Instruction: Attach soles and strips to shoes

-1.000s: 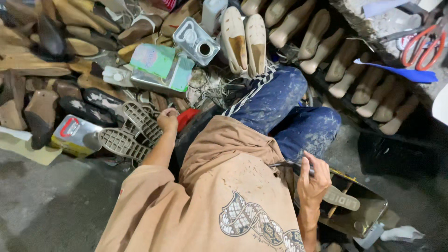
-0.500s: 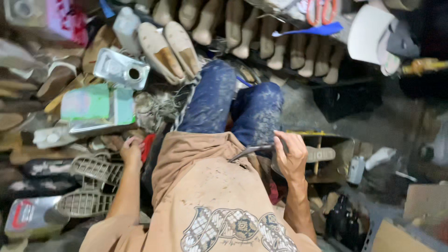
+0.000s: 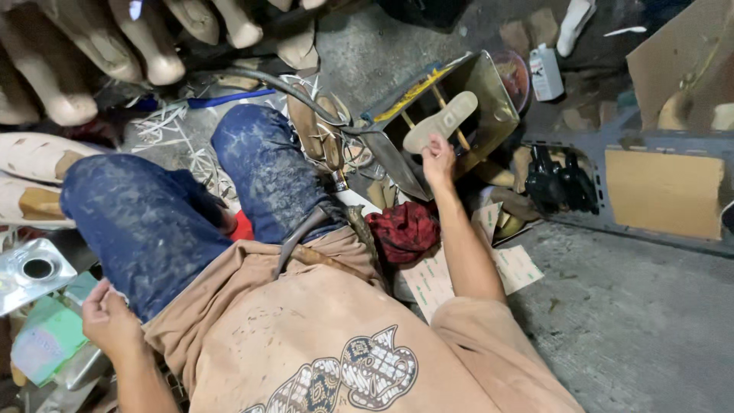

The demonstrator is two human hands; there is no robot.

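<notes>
Grey concrete floor (image 3: 634, 321) clutter surrounds us. Our right hand (image 3: 437, 157) pinches a tan sole (image 3: 441, 122) over the metal tin (image 3: 489, 92); it could slip in. Our left hand (image 3: 111, 321) rests loosely curled, grasping nothing we can see.

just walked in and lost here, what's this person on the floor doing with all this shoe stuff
A person in dusty blue jeans and a tan printed shirt sits on the grey concrete floor among pale shoe lasts. The right hand holds a beige flat shoe sole up over an open rectangular metal tin. The left hand rests by the left thigh, next to a green packet, its fingers curled; whether it holds anything is unclear.
</notes>
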